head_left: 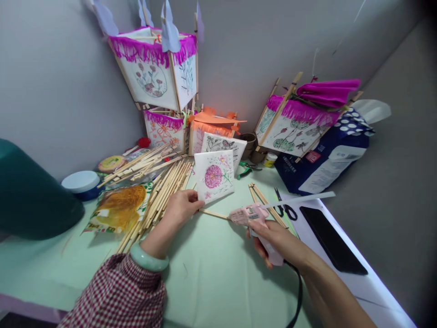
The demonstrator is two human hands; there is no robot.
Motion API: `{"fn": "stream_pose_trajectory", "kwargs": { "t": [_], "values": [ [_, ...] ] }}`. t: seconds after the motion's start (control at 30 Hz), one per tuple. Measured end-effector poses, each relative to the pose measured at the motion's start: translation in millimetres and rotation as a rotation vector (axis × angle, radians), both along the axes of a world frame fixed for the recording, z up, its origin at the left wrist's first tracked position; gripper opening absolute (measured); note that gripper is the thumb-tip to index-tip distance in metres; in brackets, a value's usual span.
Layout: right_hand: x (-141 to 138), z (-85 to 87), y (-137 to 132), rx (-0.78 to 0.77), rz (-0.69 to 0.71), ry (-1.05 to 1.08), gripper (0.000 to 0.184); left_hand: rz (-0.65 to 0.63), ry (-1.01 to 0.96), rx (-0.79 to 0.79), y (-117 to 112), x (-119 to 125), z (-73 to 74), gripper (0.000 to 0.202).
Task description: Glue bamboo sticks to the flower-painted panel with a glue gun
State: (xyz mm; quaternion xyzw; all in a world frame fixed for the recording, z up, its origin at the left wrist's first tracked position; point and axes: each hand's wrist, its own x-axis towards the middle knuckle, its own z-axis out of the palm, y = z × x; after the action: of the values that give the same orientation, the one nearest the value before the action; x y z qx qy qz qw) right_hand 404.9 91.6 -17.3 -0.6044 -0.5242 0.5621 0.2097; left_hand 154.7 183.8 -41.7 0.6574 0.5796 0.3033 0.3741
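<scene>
On the green tabletop (211, 273): thin stick (215, 213) lies crosswise between the two hands, its left end just beside the lower left corner of the flower panel (214, 176)
Left hand (180, 209): thumb and fingers pinched on the stick's left end; can't tell if the panel corner is in the pinch too
Right hand (273, 234): wrapped round the handle of a pink glue gun (251, 216), firm hold; can't tell if the trigger is squeezed
Glue gun: nozzle at the stick's right end, touching or just beside, too small to tell; white glue stick (307, 199) sticks out the back, black cord (299, 291) trails down
Flower panel: white, pink bloom drawn on it, tilted, in front of a second panel (227, 143)
Step in hand: looks like putting glue on the thin stick
Next move: seems to call for a steady left pinch, nozzle lined up with the stick, fingertips clear of the hot tip
Left side: big pile of sticks (170, 189) near the left hand
Right side: scissors (286, 205) and black phone (332, 239) beyond the gun
Back: paper lantern (150, 82) with purple fringe, upright
</scene>
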Motion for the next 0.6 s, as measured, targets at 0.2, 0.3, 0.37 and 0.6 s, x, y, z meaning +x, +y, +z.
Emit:
{"fn": "stream_pose_trajectory", "kwargs": {
  "t": [0.2,0.3,0.37,0.6],
  "values": [
    [-1.8,1.4,4.0,0.007,0.024,0.010,0.058,-0.001,0.020,0.021,-0.5,-0.8,-0.8,0.019],
    [4.0,1.6,2.6,0.006,0.015,-0.012,0.057,-0.007,0.024,0.031,0.2,-1.4,-2.8,0.018],
    [5.1,1.8,2.3,0.006,0.004,-0.015,0.056,-0.008,0.022,0.035,0.8,-1.6,-4.3,0.018],
    [-1.3,6.2,4.2,0.025,0.030,-0.052,0.060,0.000,0.023,0.040,1.2,-1.5,-5.4,0.018]
  ]
}}
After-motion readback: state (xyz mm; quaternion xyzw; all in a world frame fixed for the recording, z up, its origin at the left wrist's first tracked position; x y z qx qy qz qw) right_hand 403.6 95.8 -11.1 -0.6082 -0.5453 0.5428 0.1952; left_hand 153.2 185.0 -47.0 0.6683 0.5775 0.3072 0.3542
